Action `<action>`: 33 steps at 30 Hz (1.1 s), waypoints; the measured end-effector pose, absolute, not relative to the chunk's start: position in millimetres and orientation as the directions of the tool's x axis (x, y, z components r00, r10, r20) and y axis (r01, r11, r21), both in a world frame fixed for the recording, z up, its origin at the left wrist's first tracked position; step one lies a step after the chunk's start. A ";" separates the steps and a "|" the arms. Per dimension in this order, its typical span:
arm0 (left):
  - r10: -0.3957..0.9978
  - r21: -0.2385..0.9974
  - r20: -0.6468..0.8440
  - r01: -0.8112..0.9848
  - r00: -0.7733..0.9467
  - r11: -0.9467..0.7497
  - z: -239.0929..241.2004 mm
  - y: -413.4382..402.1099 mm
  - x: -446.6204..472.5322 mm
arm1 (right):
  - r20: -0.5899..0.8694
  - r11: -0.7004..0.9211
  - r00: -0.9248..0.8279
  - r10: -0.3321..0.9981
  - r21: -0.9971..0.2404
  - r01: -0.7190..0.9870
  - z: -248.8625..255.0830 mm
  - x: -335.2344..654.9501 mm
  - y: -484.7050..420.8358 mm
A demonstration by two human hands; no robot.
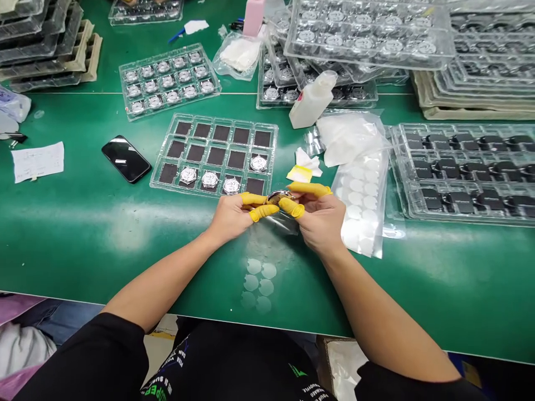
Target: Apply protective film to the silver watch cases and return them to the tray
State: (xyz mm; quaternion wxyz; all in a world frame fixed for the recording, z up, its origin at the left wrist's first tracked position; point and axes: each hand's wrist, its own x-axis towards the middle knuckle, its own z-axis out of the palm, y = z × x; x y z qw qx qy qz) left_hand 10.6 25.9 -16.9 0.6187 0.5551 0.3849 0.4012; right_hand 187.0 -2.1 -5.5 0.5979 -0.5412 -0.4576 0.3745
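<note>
Left hand (229,217), right hand (318,220), close together, clamped on a round watch case (279,196) (probably, half hidden)

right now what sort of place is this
Likely a watch assembly workshop: a long green workbench, clear plastic trays of round silver watch cases, and yellow rubber finger cots on the left hand and right hand.
</note>
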 end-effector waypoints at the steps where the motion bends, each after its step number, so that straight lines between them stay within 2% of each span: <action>1: 0.922 1.000 -0.004 -0.014 0.387 0.010 -16.2 25.7 10.1 | 0.148 0.135 0.322 0.935 -0.989 0.064 -4.6 186.3 -2.4; 5: 0.894 0.973 0.091 0.153 0.438 -0.174 -12.7 25.3 7.1 | 0.221 0.159 0.318 0.922 -0.964 0.211 2.0 183.2 -7.5; 10: 0.847 0.886 0.182 0.291 0.500 -0.362 -9.8 26.6 3.6 | 0.311 0.198 0.219 0.925 -0.885 0.420 9.6 176.3 -17.5; 18: 0.825 0.837 0.170 0.362 0.539 -0.409 -9.0 27.6 0.0 | 0.494 0.368 0.157 0.855 -0.792 0.487 11.6 169.1 -20.1; 23: 0.820 0.816 0.202 0.371 0.535 -0.443 -9.0 27.2 0.6 | 0.519 0.389 0.118 0.847 -0.755 0.528 10.8 174.2 -17.3; 26: 0.802 0.843 0.239 0.294 0.548 -0.452 -7.0 25.0 2.7 | 0.430 0.290 0.240 0.870 -0.841 0.456 2.5 181.5 -6.5; 28: 0.778 0.843 0.272 0.251 0.566 -0.477 -6.1 23.1 4.1 | 0.284 0.162 0.333 0.899 -0.923 0.348 -3.6 182.5 5.7; 30: 0.754 0.821 0.297 0.247 0.585 -0.515 -6.5 21.4 4.8 | 0.141 0.041 0.334 0.932 -0.956 0.290 -6.9 177.9 19.4; 33: 0.749 0.799 0.277 0.289 0.602 -0.527 -9.1 20.2 4.9 | 0.012 -0.091 0.243 0.970 -0.909 0.407 -4.2 166.2 36.0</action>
